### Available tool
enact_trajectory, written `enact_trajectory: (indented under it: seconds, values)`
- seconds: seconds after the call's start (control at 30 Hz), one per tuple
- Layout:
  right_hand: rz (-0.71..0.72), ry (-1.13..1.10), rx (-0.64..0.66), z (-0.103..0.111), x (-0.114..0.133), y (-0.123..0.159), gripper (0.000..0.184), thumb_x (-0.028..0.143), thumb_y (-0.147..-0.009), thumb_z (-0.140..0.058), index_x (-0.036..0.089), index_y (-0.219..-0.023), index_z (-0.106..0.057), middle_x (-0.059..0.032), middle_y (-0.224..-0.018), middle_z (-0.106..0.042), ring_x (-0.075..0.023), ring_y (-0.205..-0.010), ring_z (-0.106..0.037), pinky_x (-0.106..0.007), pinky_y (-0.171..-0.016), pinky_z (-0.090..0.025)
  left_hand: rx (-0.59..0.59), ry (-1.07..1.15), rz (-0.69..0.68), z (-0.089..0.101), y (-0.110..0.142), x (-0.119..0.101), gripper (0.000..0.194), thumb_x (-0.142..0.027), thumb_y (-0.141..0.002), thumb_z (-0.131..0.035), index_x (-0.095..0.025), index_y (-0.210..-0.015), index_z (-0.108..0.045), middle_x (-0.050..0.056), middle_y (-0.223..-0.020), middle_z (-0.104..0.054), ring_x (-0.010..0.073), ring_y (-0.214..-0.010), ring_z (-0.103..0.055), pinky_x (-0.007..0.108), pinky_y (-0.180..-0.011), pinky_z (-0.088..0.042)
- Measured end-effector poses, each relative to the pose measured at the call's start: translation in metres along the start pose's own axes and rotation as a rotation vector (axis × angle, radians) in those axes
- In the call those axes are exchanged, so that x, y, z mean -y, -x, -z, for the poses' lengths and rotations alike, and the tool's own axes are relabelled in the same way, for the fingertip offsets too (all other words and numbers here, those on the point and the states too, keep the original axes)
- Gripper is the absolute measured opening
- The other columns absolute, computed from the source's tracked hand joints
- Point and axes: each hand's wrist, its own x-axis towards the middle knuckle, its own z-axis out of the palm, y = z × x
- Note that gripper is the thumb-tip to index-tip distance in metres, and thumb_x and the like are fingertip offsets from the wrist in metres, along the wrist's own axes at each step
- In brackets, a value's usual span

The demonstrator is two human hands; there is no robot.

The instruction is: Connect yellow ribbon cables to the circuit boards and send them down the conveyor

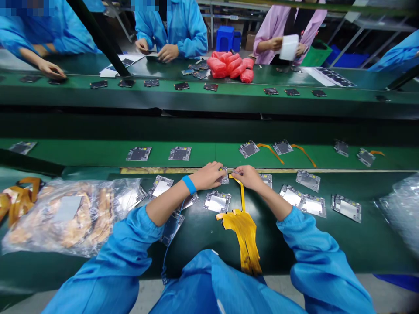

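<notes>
Blue-banded at the wrist, the left hand (210, 175) curls its fingers onto a circuit board (224, 177) at the far edge of the counter (203, 229), while the right hand (249, 177), nearly closed, pinches a yellow flex cable (242, 197) just beside it. Steady board, level cable end and slack toward the cable bundle (244, 231) should best prevent twisting or sideways tugging.

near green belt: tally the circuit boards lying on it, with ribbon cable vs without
Circuit boards with an orange ribbon cable: 3
Cable-free circuit boards: 4
Total: 7
</notes>
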Motion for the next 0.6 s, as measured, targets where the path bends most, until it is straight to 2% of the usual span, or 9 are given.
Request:
enact_trajectory:
  seconds: [0.17,0.3,0.6]
  values:
    - [-0.037,0.051,0.016,0.004,0.008,0.003,0.02,0.037,-0.088,-0.067,0.019,-0.082,-0.076,-0.0022,-0.074,-0.072,-0.0168,-0.069,-0.061,-0.025,-0.062,-0.036,-0.001,-0.004,0.008,-0.001,0.0,-0.001,0.023,-0.025,-0.093,-0.065,-0.019,-0.115,-0.064,0.016,-0.132,-0.057,0.0318,-0.12,-0.055,0.045,-0.101,-0.046]
    - [-0.013,0.078,0.027,0.006,0.01,0.004,0.02,0.035,-0.088,-0.066,0.019,-0.08,-0.075,-0.0018,-0.073,-0.071,-0.0162,-0.069,-0.059,-0.025,-0.061,-0.034,-0.005,0.0,0.006,-0.003,0.0,-0.001,0.022,-0.025,-0.093,-0.066,-0.02,-0.115,-0.065,0.015,-0.133,-0.057,0.0317,-0.12,-0.055,0.045,-0.102,-0.046]
    - [0.018,0.133,0.048,0.008,0.014,-0.002,0.02,0.036,-0.088,-0.066,0.02,-0.081,-0.077,-0.0015,-0.07,-0.071,-0.0148,-0.062,-0.056,-0.025,-0.057,-0.031,-0.017,-0.012,-0.014,-0.004,0.002,-0.001,0.028,-0.025,-0.095,-0.065,-0.022,-0.123,-0.064,0.015,-0.134,-0.057,0.0317,-0.123,-0.054,0.046,-0.104,-0.045]
